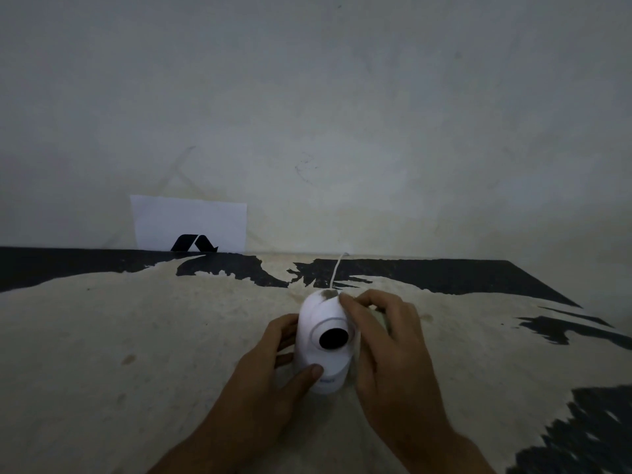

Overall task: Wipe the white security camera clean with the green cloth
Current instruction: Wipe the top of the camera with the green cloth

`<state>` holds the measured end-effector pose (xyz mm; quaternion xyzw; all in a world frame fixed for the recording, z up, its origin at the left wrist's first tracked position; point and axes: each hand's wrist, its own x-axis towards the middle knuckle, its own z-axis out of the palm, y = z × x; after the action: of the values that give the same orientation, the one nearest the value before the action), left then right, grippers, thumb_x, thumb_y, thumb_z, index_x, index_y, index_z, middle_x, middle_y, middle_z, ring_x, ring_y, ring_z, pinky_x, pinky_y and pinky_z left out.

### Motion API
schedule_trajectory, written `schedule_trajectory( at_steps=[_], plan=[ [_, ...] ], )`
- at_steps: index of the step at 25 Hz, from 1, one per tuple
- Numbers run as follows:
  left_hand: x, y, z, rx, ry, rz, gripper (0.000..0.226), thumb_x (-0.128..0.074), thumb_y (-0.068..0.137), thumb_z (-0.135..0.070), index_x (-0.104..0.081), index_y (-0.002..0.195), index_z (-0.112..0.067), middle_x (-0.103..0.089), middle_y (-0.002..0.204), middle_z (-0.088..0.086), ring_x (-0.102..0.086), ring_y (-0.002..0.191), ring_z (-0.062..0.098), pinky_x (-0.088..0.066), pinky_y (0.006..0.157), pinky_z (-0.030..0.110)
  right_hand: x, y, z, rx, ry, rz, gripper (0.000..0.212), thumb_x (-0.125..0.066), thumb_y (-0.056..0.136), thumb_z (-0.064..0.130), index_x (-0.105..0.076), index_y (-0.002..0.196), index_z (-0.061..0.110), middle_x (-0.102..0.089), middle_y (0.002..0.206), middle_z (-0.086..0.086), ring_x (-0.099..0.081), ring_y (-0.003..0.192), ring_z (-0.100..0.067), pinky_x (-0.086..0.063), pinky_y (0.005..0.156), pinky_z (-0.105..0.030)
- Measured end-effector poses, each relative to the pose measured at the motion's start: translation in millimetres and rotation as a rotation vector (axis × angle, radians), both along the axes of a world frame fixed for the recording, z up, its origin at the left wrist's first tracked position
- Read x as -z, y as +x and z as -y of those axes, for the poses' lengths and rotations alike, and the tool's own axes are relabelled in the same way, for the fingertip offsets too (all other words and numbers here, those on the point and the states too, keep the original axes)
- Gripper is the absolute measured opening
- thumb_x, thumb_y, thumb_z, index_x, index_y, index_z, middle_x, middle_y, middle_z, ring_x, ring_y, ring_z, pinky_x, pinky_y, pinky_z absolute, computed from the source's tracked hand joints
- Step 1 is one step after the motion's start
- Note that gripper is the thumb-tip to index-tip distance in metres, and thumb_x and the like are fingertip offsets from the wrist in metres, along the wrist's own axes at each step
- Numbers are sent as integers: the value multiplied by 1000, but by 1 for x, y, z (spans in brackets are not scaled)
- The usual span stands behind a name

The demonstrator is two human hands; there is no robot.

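The white security camera stands upright on the worn table, its round black lens facing me and a dark smudge on its top. A thin white cable runs from its back toward the wall. My left hand grips the camera's base from the left, thumb across the front. My right hand rests against the camera's right side, fingertips curled near the top. No green cloth is visible anywhere in view.
The table is black with most of its coating worn to a pale beige, and it ends at the grey wall. A white sheet of paper with a black logo leans against the wall at the back left.
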<state>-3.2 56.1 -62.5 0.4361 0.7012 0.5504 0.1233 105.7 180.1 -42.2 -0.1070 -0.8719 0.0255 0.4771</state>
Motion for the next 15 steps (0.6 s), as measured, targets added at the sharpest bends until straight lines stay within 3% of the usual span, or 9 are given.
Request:
schedule_trajectory(
  at_steps=[2,4,6,8,11,13,15],
  plan=[
    [0,-1,1,-9,9,11,56,-68,75,-36,-35,117,-50,-51,118,-28,-53,104,-10,-47,89,13,-1,-2,9,-56,188,74,39,-47,83,27,-66,114,13,-70,110,-13,-49,104,-23,-56,81,-41],
    [0,-1,0,-10,3,-18,55,-68,79,-24,-34,113,-50,-53,111,-29,-54,95,-19,-46,83,4,-3,-3,15,-97,347,149,37,-48,81,26,-71,108,19,-73,110,-5,-48,104,-22,-54,81,-37],
    [2,-1,1,-2,-7,-25,54,-68,79,-24,-32,107,-54,-54,99,-40,-51,90,-26,-42,73,-4,-3,-2,12,-107,363,129,34,-50,82,25,-69,109,18,-73,111,-4,-49,104,-22,-48,82,-36],
    [1,-1,1,-2,-9,12,51,-69,74,-36,-34,106,-55,-53,97,-43,-47,93,-30,-41,70,-5,-3,0,4,-72,288,46,31,-51,89,26,-64,114,15,-71,114,-7,-52,105,-24,-51,82,-38],
    [0,0,0,1,-4,25,52,-64,70,-47,-34,112,-52,-50,108,-35,-48,103,-22,-43,75,-2,-3,1,3,-76,250,13,32,-47,94,27,-63,116,11,-71,116,-9,-52,104,-24,-54,80,-37],
    [-2,1,1,-3,-4,-5,51,-66,76,-35,-34,113,-51,-56,102,-37,-52,100,-18,-45,77,1,3,-4,11,-122,334,89,35,-50,86,26,-62,117,16,-71,116,-5,-51,105,-22,-55,83,-36],
    [0,1,1,-18,2,-34,54,-67,81,-24,-35,117,-49,-58,108,-37,-54,104,-12,-48,88,11,11,-13,11,-111,382,127,34,-45,88,23,-63,116,16,-71,115,-4,-55,103,-22,-49,92,-32]
  ],
)
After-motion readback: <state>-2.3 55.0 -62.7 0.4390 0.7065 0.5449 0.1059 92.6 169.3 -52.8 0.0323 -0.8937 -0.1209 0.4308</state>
